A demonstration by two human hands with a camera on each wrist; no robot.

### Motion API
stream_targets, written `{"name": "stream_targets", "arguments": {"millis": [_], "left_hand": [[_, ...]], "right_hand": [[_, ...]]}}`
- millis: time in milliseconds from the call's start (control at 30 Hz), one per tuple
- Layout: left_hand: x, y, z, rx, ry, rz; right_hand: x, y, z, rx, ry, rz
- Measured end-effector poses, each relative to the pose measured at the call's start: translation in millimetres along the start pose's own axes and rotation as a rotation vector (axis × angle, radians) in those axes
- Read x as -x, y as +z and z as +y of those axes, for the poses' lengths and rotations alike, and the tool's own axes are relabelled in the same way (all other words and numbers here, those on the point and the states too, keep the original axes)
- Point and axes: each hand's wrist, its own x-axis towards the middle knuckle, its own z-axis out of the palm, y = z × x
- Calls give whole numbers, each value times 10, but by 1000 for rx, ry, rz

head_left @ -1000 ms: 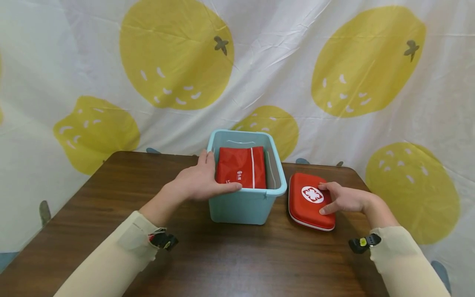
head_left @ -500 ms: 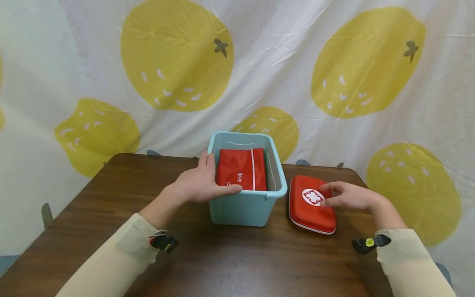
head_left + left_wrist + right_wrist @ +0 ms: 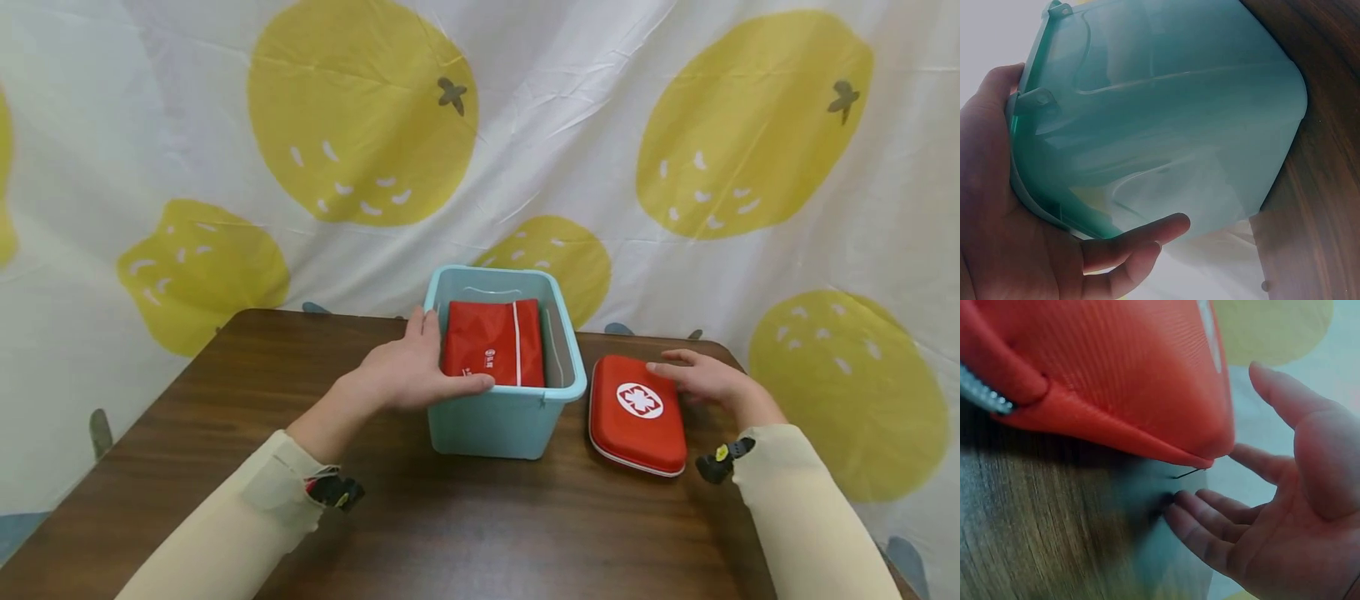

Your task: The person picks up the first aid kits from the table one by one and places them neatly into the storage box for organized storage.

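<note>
A light blue plastic bin point(image 3: 487, 425) stands on the table with a red fabric pouch point(image 3: 487, 342) inside, marked with a white stripe and small print. At its front left corner rests my left hand point(image 3: 401, 367), thumb along the front rim and fingers fairly straight against the left side; the left wrist view shows the same hand point(image 3: 1029, 212) beside the bin wall. A red zipped first-aid case point(image 3: 637, 425) lies right of the bin. My right hand point(image 3: 705, 379) is at its far right corner. In the right wrist view its fingers spread near a thin, blurred dark piece point(image 3: 1188, 473) at the case's corner.
The brown wooden table point(image 3: 450, 533) ends at a back edge just behind the bin. A white curtain point(image 3: 547, 142) printed with yellow lemons hangs behind it. The bin and the case stand close together, with a narrow gap between.
My right hand has lifted off the top of the first-aid case and moved to its far right corner. The left hand stays on the bin. The view has shifted slightly.
</note>
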Motion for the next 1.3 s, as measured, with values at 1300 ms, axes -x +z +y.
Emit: {"name": "stream_targets", "arguments": {"millis": [1300], "left_hand": [[11,-6,8,11,-14,-3]], "right_hand": [[-121,86,128,-510,-46,-34]]}}
